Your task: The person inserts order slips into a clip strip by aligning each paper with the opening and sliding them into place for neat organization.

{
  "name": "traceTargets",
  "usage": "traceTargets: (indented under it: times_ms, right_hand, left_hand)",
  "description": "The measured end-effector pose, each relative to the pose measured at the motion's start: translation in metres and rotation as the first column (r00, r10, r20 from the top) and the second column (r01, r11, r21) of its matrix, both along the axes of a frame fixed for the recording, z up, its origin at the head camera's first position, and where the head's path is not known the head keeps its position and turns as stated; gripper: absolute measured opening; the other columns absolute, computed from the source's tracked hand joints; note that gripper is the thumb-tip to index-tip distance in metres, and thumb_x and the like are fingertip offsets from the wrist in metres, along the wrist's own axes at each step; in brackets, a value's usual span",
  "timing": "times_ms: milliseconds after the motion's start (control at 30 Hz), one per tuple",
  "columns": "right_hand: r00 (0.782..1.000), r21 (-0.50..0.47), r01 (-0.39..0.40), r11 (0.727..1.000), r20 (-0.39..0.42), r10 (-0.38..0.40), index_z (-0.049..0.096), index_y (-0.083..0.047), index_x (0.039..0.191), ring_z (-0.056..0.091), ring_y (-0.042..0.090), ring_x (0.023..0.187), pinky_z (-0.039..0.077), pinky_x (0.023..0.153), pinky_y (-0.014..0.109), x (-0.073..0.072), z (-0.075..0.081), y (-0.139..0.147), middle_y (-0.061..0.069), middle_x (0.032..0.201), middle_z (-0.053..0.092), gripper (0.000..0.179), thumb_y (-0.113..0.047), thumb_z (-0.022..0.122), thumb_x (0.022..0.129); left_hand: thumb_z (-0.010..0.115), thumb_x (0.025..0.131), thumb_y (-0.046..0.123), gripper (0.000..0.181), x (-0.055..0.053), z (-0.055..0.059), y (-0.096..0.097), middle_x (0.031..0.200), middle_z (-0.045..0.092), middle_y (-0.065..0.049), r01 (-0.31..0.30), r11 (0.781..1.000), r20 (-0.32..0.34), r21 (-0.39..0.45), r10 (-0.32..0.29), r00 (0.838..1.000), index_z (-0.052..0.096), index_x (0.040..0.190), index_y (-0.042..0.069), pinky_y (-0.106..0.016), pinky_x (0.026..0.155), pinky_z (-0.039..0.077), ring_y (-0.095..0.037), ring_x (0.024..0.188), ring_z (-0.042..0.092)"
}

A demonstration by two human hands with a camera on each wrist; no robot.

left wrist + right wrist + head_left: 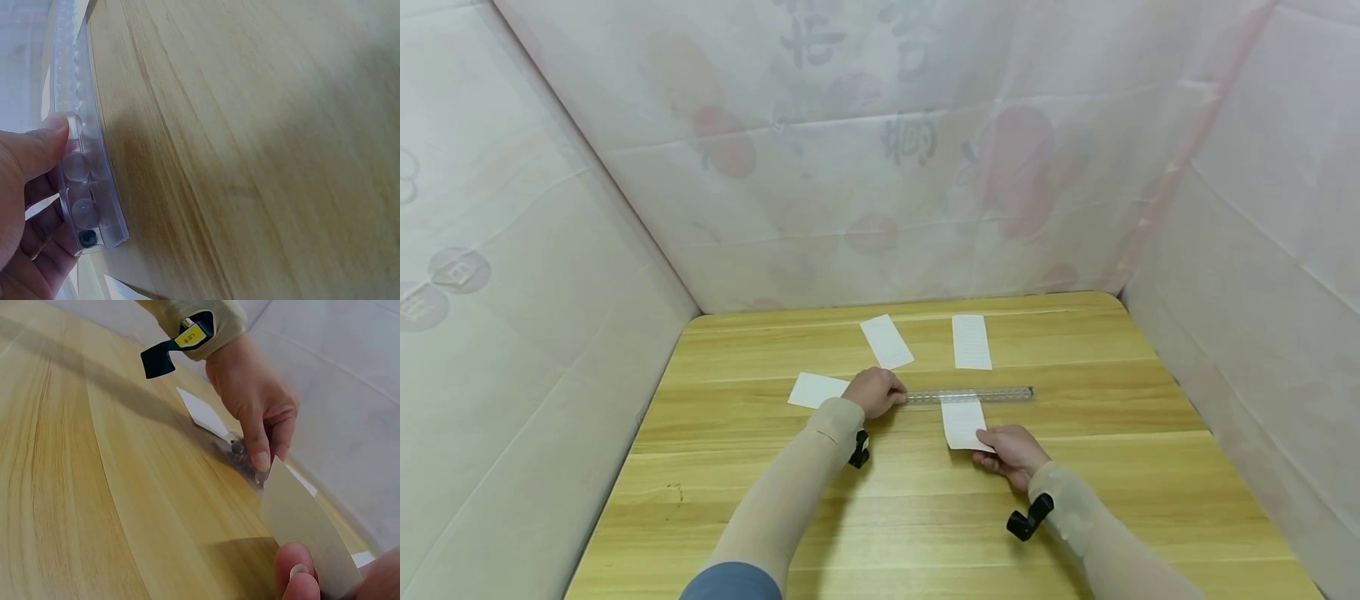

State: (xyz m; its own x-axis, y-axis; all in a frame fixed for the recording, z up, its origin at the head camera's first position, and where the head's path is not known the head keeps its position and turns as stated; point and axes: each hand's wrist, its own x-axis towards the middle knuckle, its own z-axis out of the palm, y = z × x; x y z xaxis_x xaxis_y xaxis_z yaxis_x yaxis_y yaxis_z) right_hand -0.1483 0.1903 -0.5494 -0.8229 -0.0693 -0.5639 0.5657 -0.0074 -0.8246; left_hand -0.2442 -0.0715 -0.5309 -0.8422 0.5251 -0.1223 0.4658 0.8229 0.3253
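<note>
My left hand pinches the left end of a long clear plastic strip with rounded bumps along it. Up close in the left wrist view, the thumb lies on top of the strip, and a dark round spot marks its near end. With thumb and fingers, my right hand pinches the lower right corner of a white lined card. The card's far edge meets the strip, and its near edge is raised off the table. In the right wrist view the card stands tilted and slightly bent.
Three more white cards lie on the wooden table: one card beside the left hand, another card behind it, and a lined card at the back. Printed cloth walls enclose the table's back and sides.
</note>
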Motion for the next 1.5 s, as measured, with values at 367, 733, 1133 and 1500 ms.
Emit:
traceTargets:
  times_ms: [367, 733, 1133, 1500]
  right_hand:
    - [1.000, -0.001, 0.000, 1.000, 0.000, 0.000, 0.049, 0.016, 0.121, 0.058, 0.009, 0.058, 0.046, 0.053, 0.018, 0.001, 0.001, 0.008, 0.009, 0.070, 0.065, 0.035, -0.012, 0.051, 0.099]
    - [1.000, 0.016, 0.014, 1.000, 0.001, -0.014, 0.051, 0.015, 0.119, 0.057, 0.009, 0.058, 0.046, 0.053, 0.019, 0.000, -0.006, 0.019, 0.009, 0.071, 0.065, 0.034, -0.013, 0.052, 0.099]
    - [0.999, 0.015, 0.037, 0.999, 0.008, -0.037, 0.052, 0.014, 0.116, 0.062, 0.010, 0.062, 0.048, 0.054, 0.019, 0.002, -0.004, 0.026, 0.008, 0.072, 0.065, 0.031, -0.012, 0.052, 0.099]
    - [1.000, 0.017, 0.031, 0.999, 0.001, -0.031, 0.051, 0.016, 0.119, 0.061, 0.009, 0.062, 0.048, 0.054, 0.018, 0.002, -0.005, 0.032, 0.007, 0.071, 0.066, 0.034, -0.012, 0.052, 0.099]
  left_hand:
    - [0.060, 0.095, 0.034, 0.026, -0.001, -0.001, 0.000, 0.112, 0.068, 0.008, 0.012, 1.000, -0.014, 0.000, -0.012, 1.000, 0.073, 0.113, 0.020, -0.030, 0.094, 0.047, -0.012, 0.107, 0.061]
    - [0.060, 0.095, 0.033, 0.025, 0.000, 0.000, 0.000, 0.111, 0.069, 0.008, 0.015, 1.000, -0.011, 0.020, -0.015, 1.000, 0.074, 0.112, 0.020, -0.030, 0.093, 0.048, -0.012, 0.106, 0.062]
    - [0.060, 0.095, 0.034, 0.026, 0.003, 0.004, 0.000, 0.113, 0.068, 0.008, 0.005, 1.000, -0.007, 0.008, -0.005, 1.000, 0.073, 0.113, 0.020, -0.030, 0.095, 0.046, -0.013, 0.108, 0.061]
    - [0.060, 0.095, 0.033, 0.026, 0.002, 0.002, 0.001, 0.112, 0.068, 0.008, 0.002, 1.000, -0.013, 0.011, -0.002, 1.000, 0.073, 0.114, 0.020, -0.030, 0.094, 0.047, -0.013, 0.107, 0.061]
